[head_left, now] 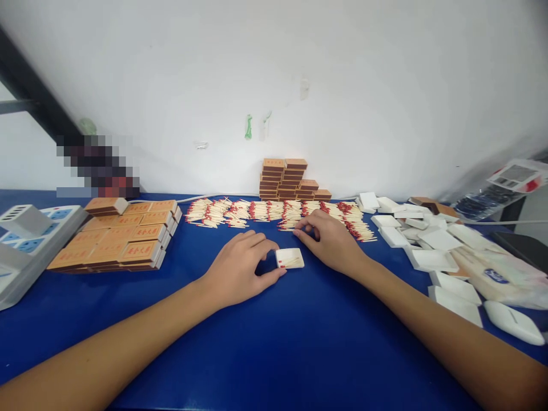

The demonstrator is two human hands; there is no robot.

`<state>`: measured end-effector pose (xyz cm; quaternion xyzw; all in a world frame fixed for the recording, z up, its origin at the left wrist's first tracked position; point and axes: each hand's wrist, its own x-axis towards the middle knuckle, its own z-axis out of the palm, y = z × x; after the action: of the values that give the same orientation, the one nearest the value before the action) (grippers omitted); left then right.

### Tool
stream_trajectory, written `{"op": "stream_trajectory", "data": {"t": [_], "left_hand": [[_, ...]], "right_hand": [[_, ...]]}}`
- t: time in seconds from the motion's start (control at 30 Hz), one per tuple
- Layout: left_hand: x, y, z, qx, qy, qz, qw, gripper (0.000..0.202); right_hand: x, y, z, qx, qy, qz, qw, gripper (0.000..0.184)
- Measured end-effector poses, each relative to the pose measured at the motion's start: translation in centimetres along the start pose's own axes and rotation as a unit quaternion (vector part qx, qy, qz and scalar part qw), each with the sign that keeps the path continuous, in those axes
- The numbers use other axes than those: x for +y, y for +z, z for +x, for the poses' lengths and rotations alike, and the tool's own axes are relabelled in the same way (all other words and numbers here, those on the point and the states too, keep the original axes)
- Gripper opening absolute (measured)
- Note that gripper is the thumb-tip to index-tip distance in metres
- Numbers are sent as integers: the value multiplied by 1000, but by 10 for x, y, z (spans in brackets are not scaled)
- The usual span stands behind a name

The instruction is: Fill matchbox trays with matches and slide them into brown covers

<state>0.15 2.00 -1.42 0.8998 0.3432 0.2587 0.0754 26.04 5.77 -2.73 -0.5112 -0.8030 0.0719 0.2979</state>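
Observation:
A small white matchbox tray (290, 258) with a few matches in it lies on the blue table (274, 342). My left hand (240, 267) curls around its left side, thumb and fingers touching the tray. Just past the tray, my right hand (327, 238) rests knuckles up, its fingertips pinched on matches at the near edge of the long row of red-tipped matches (274, 212).
Orange finished matchboxes (117, 237) are laid in rows at the left, and more are stacked (286, 180) against the wall. Several empty white trays (428, 245) spread at the right beside a plastic bag (496, 274). A power strip (29, 240) sits far left.

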Motion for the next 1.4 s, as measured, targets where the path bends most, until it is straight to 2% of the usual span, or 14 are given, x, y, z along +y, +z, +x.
{"op": "stream_trajectory", "data": {"t": [0.2,0.6,0.83,1.13,1.4], "left_hand": [[3,2,4,-11,-6,-5,1000,24],[-4,-3,-1,-15,-15,-9,1000,25],[-4,-3,-1,-17,-8,-8,1000,24],[-2,-5,-1,-22,-11,-9,1000,24],[-3,-4,0,-28,-15,-7,999,24]], "right_hand": [[-1,-2,3,-52,19,-7,998,13],[14,-41,-5,-183,50,-28,981,17],[14,-30,-6,-131,35,-31,990,19],[3,-24,-9,-114,23,2,993,23],[3,-19,-8,-112,7,-18,994,15]]}}
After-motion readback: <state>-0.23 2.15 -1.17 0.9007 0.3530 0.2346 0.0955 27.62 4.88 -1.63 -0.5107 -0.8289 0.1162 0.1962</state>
